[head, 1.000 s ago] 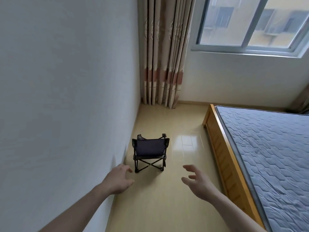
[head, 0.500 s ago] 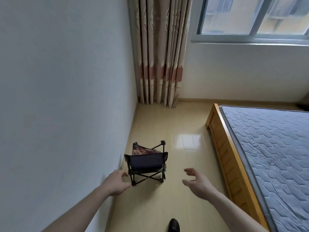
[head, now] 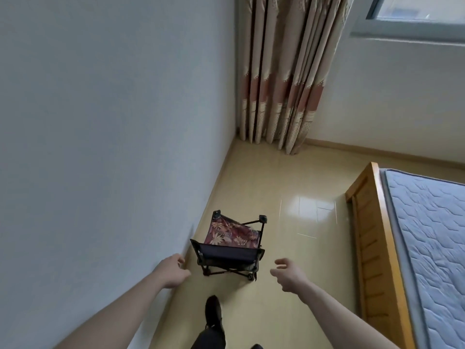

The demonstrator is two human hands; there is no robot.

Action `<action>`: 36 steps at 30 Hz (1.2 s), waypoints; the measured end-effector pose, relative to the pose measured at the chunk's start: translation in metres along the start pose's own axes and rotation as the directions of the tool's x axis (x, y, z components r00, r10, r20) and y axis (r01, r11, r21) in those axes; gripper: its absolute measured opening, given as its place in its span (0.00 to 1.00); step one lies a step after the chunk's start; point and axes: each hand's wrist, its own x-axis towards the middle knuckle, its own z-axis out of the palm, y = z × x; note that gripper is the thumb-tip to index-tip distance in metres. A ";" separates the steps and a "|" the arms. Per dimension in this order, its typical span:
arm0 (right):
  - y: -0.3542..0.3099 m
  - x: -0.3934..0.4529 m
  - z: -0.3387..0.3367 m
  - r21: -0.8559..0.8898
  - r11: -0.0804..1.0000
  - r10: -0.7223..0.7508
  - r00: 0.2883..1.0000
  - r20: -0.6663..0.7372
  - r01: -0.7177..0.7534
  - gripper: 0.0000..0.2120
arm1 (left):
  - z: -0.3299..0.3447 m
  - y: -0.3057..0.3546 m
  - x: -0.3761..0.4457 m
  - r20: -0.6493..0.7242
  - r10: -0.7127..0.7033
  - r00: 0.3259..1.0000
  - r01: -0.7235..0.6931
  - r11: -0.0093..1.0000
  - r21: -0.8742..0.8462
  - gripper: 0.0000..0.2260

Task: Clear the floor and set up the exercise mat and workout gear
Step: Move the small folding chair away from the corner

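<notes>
A small folding chair [head: 230,248] stands on the floor [head: 289,187] close to the left wall [head: 113,122], its dark backrest turned toward the camera and its seat (a red fabric printed with pale leaves) showing beyond it. The black frame legs rest on the floor, and the chair sits upright, a little way out from the foot of the wall.

Both arms reach forward toward it. The left hand [head: 173,270] hangs just left of the backrest, near the wall, with its fingers loosely curled and nothing in them; it does not touch the chair. The right hand [head: 289,274] is to the right of the chair, apart from it, with fingers spread and slightly bent, thumb lifted, also holding nothing.

Below the hands, a dark shoe [head: 213,309] is planted on the floor behind the chair, with a dark trouser leg above the bottom edge of the view.

In the far corner of the floor a patterned curtain [head: 281,71] hangs down to the floor, beige with reddish bands. A window [head: 412,16] frame shows at the upper right. Along the right edge of the floor stands a bed [head: 377,235] with a wooden frame and a bare quilted mattress [head: 432,235], well apart from the chair. A bright patch of light reflects off the floor between chair and bed.
</notes>
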 end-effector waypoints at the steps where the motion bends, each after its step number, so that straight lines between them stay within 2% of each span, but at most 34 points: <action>1: -0.006 0.016 0.005 0.012 0.999 0.032 0.999 0.014 -0.032 0.21 | -0.003 0.003 0.014 0.014 -0.020 1.000 0.020 1.000 -0.002 0.25; 8: -0.049 0.088 0.031 0.088 0.979 0.177 0.981 0.081 -0.184 0.17 | -0.026 0.015 0.117 0.074 -0.097 0.993 0.094 0.995 0.044 0.26; 14: -0.064 0.170 0.040 0.086 0.942 0.322 0.946 0.049 -0.325 0.26 | -0.029 0.019 0.220 0.151 -0.157 0.976 0.152 0.987 0.041 0.26; 17: -0.065 0.204 0.048 0.074 0.907 0.408 0.909 0.084 -0.414 0.31 | -0.020 0.018 0.267 0.194 -0.191 0.962 0.182 0.981 0.063 0.27; 20: -0.067 0.239 0.058 0.070 0.882 0.460 0.883 0.088 -0.467 0.32 | -0.009 0.016 0.313 0.229 -0.239 0.944 0.237 0.971 0.036 0.32; 23: -0.067 0.262 0.067 0.074 0.856 0.507 0.859 0.070 -0.511 0.26 | 0.001 0.014 0.341 0.263 -0.281 0.923 0.292 0.956 -0.003 0.34; 27: -0.062 0.290 0.081 0.113 0.807 0.576 0.815 0.064 -0.580 0.17 | 0.020 0.001 0.367 0.304 -0.311 0.900 0.317 0.948 0.032 0.28; 31: -0.050 0.311 0.092 0.195 0.738 0.639 0.762 0.108 -0.646 0.17 | 0.040 -0.008 0.378 0.346 -0.350 0.870 0.371 0.929 0.006 0.20; 36: -0.037 0.330 0.092 0.367 0.643 0.685 0.719 0.117 -0.672 0.14 | 0.048 -0.008 0.387 0.315 -0.391 0.865 0.434 0.897 -0.078 0.17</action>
